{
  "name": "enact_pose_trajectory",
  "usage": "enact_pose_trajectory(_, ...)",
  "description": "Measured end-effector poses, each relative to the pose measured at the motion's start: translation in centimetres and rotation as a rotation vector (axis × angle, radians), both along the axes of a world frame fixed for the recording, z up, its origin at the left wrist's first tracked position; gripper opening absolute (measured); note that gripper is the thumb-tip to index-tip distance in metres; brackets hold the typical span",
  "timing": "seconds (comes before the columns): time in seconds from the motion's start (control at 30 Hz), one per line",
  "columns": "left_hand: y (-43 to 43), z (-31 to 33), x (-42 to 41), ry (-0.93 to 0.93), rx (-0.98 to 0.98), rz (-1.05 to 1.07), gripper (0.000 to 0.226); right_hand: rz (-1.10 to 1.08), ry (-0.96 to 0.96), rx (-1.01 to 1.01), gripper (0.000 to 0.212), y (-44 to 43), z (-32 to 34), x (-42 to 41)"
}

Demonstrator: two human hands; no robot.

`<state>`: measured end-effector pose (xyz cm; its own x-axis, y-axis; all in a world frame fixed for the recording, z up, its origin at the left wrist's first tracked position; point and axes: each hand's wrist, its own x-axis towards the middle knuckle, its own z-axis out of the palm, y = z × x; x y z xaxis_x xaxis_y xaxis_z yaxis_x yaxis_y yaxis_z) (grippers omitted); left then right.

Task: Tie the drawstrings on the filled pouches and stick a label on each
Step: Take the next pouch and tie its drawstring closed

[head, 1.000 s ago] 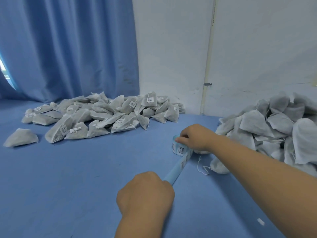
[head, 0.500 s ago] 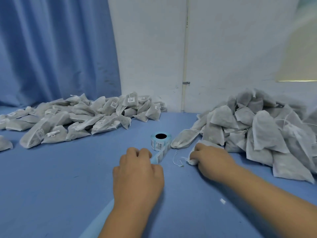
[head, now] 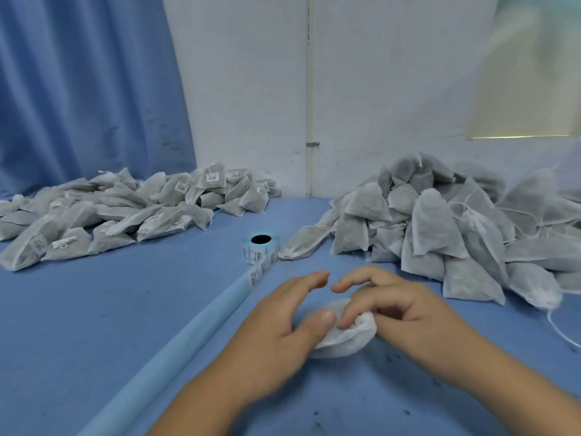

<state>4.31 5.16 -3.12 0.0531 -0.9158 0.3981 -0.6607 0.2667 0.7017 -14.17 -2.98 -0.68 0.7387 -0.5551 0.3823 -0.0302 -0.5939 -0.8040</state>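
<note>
A blue curtain is hung behind the far left edge of the blue-covered counter. A thin pipe is clipped upright to the white wall.

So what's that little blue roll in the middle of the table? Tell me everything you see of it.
It's a label roll, stood on end on the blue table, its dark hollow core facing up. The backing looks like pale blue paper carrying white labels with printed barcodes. An unwound strip trails from it toward the lower left, labelled near the roll, bare beyond. It sits between the labelled pouches on the left and the unlabelled pouches on the right. No hand touches it.
</note>
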Motion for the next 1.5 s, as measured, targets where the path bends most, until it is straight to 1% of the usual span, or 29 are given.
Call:
enact_pose_trajectory(0.07,-0.1,-0.4,-0.7,0.125,0.143,-0.079,0.047,-0.045,-0.076,0.099,0.055,0.3,-0.5,0.0)
enact_pose_trajectory(0.13,-0.1,-0.4,-1.0,0.207,0.205,-0.084,0.042,-0.130,-0.126,0.162,0.052,0.4,-0.9,0.1)
enact_pose_trajectory(0.2,-0.1,-0.2,-1.1,0.237,0.179,-0.048,0.032,-0.199,-0.172,0.266,0.041,0.1,-1.4,0.2)
enact_pose_trajectory(0.23,-0.1,-0.1,-1.2,0.254,0.143,-0.021,0.027,-0.207,-0.195,0.350,0.031,0.1,-1.5,0.3)
enact_pose_trajectory(0.27,-0.1,0.0,-1.2,0.261,0.099,0.025,0.025,-0.186,-0.214,0.454,0.018,0.1,-1.7,0.4)
enact_pose_trajectory(0.3,0.0,0.0,-1.2,0.243,0.045,0.090,0.024,-0.141,-0.213,0.552,0.013,0.2,-1.7,0.4)
enact_pose_trajectory(0.33,0.0,0.1,-1.2,0.196,-0.017,0.164,0.024,-0.105,-0.189,0.599,0.026,0.3,-1.8,0.4)
enact_pose_trajectory(0.37,0.1,0.1,-1.2,0.128,-0.081,0.229,0.024,-0.085,-0.143,0.602,0.036,0.3,-1.9,0.4)
enact_pose_trajectory(0.4,0.2,0.2,-1.2,0.058,-0.135,0.277,0.025,-0.080,-0.098,0.563,0.037,0.5,-2.1,0.5)
enact_pose_trajectory(0.5,0.4,0.1,-1.2,-0.100,-0.215,0.306,0.027,-0.111,-0.022,0.457,0.015,1.0,-2.3,0.9)
enact_pose_trajectory(0.53,0.5,0.1,-1.3,-0.133,-0.225,0.305,0.028,-0.118,-0.008,0.438,0.013,1.0,-2.4,0.9)
enact_pose_trajectory(0.63,0.6,0.4,-1.5,-0.148,-0.246,0.345,0.027,-0.154,0.016,0.423,0.025,1.0,-2.1,0.8)
enact_pose_trajectory(0.7,0.6,0.5,-1.5,-0.153,-0.268,0.394,0.027,-0.180,0.004,0.434,0.028,0.8,-1.8,0.4)
enact_pose_trajectory(0.77,0.7,0.6,-1.1,-0.200,-0.263,0.426,0.021,-0.152,-0.022,0.476,0.029,0.6,-1.5,0.1)
enact_pose_trajectory(0.8,0.8,0.7,-1.0,-0.239,-0.236,0.428,0.027,-0.121,-0.042,0.506,0.030,0.7,-1.3,-0.1)
enact_pose_trajectory(0.87,1.0,0.7,-0.9,-0.333,-0.176,0.380,0.061,-0.056,-0.073,0.547,0.032,0.8,-0.9,-0.2)
enact_pose_trajectory(0.9,1.1,0.7,-1.1,-0.357,-0.170,0.322,0.072,-0.024,-0.080,0.567,0.034,0.9,-0.8,-0.3)
enact_pose_trajectory(0.93,1.2,0.7,-1.5,-0.351,-0.164,0.249,0.076,0.014,-0.086,0.594,0.034,0.9,-0.6,-0.3)
enact_pose_trajectory(1.07,1.4,0.2,-3.4,-0.181,-0.060,0.031,0.063,0.142,-0.130,0.630,0.021,1.3,0.4,-0.3)
enact_pose_trajectory(1.2,0.9,-0.2,-4.2,-0.131,0.031,-0.088,0.038,0.192,-0.236,0.649,0.020,0.9,1.1,-1.1)
enact_pose_trajectory(1.37,0.5,-0.5,-4.5,-0.174,0.111,-0.082,0.010,0.172,-0.345,0.721,0.023,0.1,1.4,-1.9)
enact_pose_trajectory(1.43,0.6,-0.4,-4.4,-0.125,0.119,-0.070,0.006,0.160,-0.388,0.742,0.026,0.0,1.5,-2.1)
enact_pose_trajectory(1.5,0.7,0.0,-4.3,-0.036,0.115,-0.048,0.007,0.139,-0.443,0.759,0.025,0.0,1.8,-2.3)
